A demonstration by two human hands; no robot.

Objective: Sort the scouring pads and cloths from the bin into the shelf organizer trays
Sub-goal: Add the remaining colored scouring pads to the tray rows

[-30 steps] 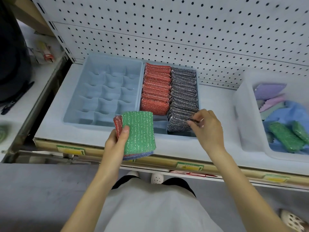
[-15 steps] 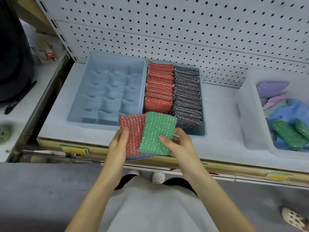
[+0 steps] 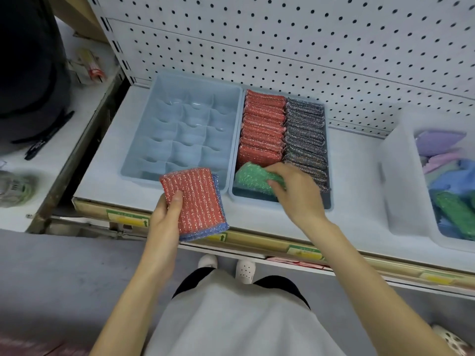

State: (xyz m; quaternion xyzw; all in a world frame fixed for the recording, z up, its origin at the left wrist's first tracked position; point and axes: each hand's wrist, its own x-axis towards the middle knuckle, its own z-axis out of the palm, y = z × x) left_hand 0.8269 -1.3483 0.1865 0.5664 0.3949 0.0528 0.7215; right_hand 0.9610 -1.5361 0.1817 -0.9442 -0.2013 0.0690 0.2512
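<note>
Head view: a green pad [image 3: 250, 176] is being held at the front of the right tray [image 3: 330, 181] by the right hand [image 3: 295, 194]. A snag is being risked, by judgement: the pad is sitting tilted against the red row [image 3: 262, 129], so it could be left lying flat rather than upright if released. Its right end is being gripped under curled fingers, the left end being left free. A red pad [image 3: 195, 199] over a blue pad [image 3: 218, 227] is being pinched by the left hand [image 3: 164, 222], thumb on top, just before the left tray [image 3: 128, 176].
</note>
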